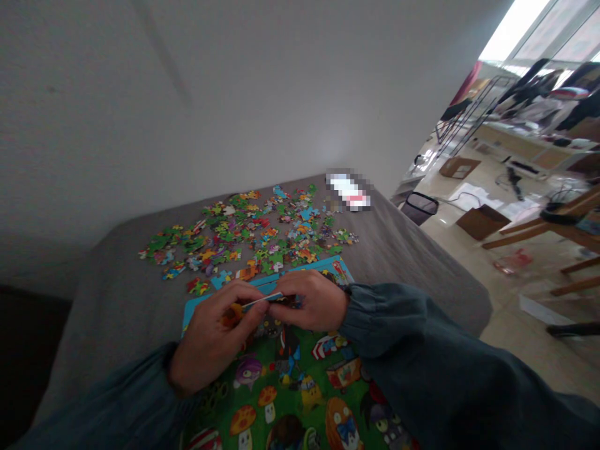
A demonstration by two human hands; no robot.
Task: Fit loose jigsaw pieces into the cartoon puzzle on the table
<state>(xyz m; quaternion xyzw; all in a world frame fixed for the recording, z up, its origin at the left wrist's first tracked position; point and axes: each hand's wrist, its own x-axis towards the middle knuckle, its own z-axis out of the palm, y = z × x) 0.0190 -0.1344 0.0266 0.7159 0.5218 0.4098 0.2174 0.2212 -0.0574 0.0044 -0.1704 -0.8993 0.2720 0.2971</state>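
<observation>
Grey cloth covers the surface [412, 250], which stands against a pale wall and takes up most of the view. To the right, past its edge, lies a light tiled floor [510, 325] with brown boxes [482, 222], a dark bin [419, 207] and wooden furniture legs, all blurred. Nearest the camera, a puzzle board [300, 387] with a blue rim lies on the cloth; its green picture shows mushrooms and cartoon figures, and it runs out of the bottom of the frame. Dark teal sleeves [422, 337] come in from the lower corners and cross over the board. Beyond the board, loose pieces [248, 234] in green, orange, blue and red are scattered over the middle of the cloth, well apart from the hands. A small white and red object, blurred out, sits at the far edge behind them.

Both hands meet over the upper part of the board. The left hand [213, 337] has its fingers curled in, thumb and fingertips pinching one end of a thin piece [262, 300] seen edge-on. The right hand [312, 303] is likewise closed, fingertips pinching the other end. That piece is held between the two hands, just above the board's top edge.
</observation>
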